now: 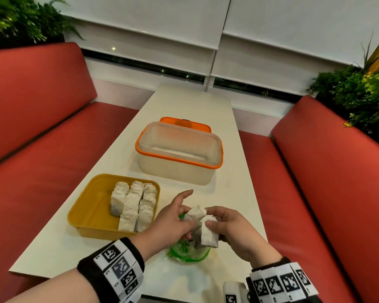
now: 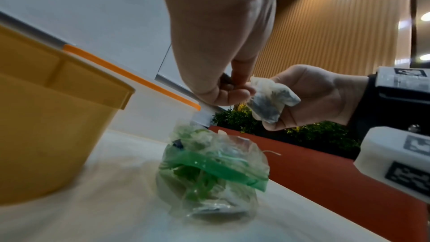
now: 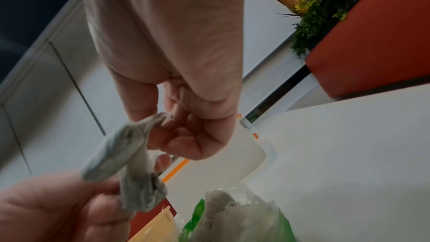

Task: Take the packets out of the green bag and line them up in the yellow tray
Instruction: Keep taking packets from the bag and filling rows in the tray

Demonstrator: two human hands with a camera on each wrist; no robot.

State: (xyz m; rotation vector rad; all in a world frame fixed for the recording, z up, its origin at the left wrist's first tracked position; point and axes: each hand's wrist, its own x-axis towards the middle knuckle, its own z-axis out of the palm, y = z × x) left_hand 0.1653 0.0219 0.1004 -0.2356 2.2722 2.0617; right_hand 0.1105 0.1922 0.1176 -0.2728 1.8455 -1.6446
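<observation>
My yellow tray (image 1: 90, 206) holds rows of packets (image 1: 132, 206); the green bag (image 1: 188, 251) (crumpled, more inside) lies on the table (image 1: 190, 106) beneath my hands. My left hand (image 1: 173, 217) and right hand (image 1: 232, 228) each pinch a raised packet (image 1: 208, 234) above it.

Setting: a long white table (image 1: 190, 110) is flanked by two red upholstered benches, one at the left (image 1: 37, 119) and one at the right (image 1: 328, 154). White roller blinds (image 1: 144, 22) are lowered over the window at the far end; a dark strip of glass (image 1: 140, 62) is left uncovered beneath them, with small points of light seen in it. Green foliage is noted behind the left bench (image 1: 20, 18) and behind the right bench (image 1: 354, 90). A ribbed orange-brown wall panel (image 2: 337, 25) is recorded in the left wrist view, with what appear to be ceiling lights (image 2: 424, 16) beside it.
</observation>
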